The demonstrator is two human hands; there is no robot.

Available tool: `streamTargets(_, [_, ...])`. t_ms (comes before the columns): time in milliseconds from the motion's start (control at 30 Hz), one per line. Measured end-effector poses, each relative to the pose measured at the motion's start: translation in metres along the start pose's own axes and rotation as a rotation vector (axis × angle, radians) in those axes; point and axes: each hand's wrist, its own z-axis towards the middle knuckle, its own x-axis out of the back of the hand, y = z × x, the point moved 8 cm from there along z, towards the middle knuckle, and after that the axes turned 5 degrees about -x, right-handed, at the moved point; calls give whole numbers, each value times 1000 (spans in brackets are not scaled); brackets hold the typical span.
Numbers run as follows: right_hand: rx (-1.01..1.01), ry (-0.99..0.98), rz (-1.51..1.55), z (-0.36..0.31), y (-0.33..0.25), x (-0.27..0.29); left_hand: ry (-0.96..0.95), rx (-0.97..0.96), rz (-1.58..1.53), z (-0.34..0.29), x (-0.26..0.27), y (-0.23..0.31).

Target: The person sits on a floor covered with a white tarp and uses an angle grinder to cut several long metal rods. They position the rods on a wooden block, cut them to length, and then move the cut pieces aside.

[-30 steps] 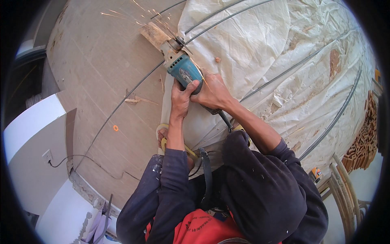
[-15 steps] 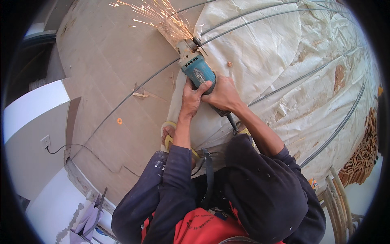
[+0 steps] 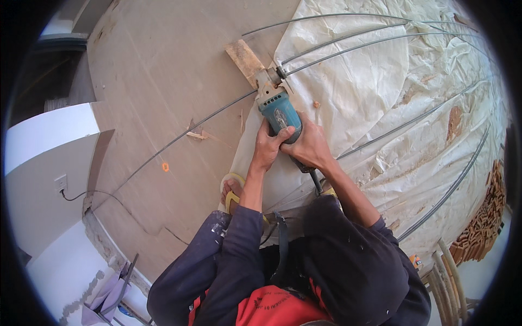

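Note:
Both my hands are wrapped round the body of a teal angle grinder point(image 3: 280, 111). My left hand point(image 3: 268, 144) grips its left side, and my right hand point(image 3: 310, 142) holds the right side and the rear. The grinder's thin disc point(image 3: 285, 79) stands edge-on at the head's right, beside the end of a long steel rod point(image 3: 348, 52). A wooden board point(image 3: 246, 61) lies under the grinder's head. Another length of steel rod point(image 3: 187, 114) runs off to the lower left from there. Whether the disc touches a rod I cannot tell. No sparks show.
Crumpled pale sheeting point(image 3: 370, 87) covers the floor at right, with more rods point(image 3: 451, 187) across it. A cord point(image 3: 119, 201) runs from a wall socket point(image 3: 61, 183) at left. Stacked bricks point(image 3: 478, 223) and a wooden chair point(image 3: 448, 282) stand at right; an orange ring point(image 3: 166, 167) lies on the floor.
The spray of sparks from the disc has stopped. The whole view has shifted, so the grinder and my hands appear lower and slightly further right. My hold on the grinder is unchanged.

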Motion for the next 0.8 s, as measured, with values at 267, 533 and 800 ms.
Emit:
streamTargets(267, [5,4,0,3,2,-4,19,36,-50,3,5,-5])
streamTargets(533, [-4,-2,16,3,8,-5,11,55,-63,2,6,-7])
streamTargets(800, [-33,-7,-5,3,3,-3,11,46,-97,3,6,-7])
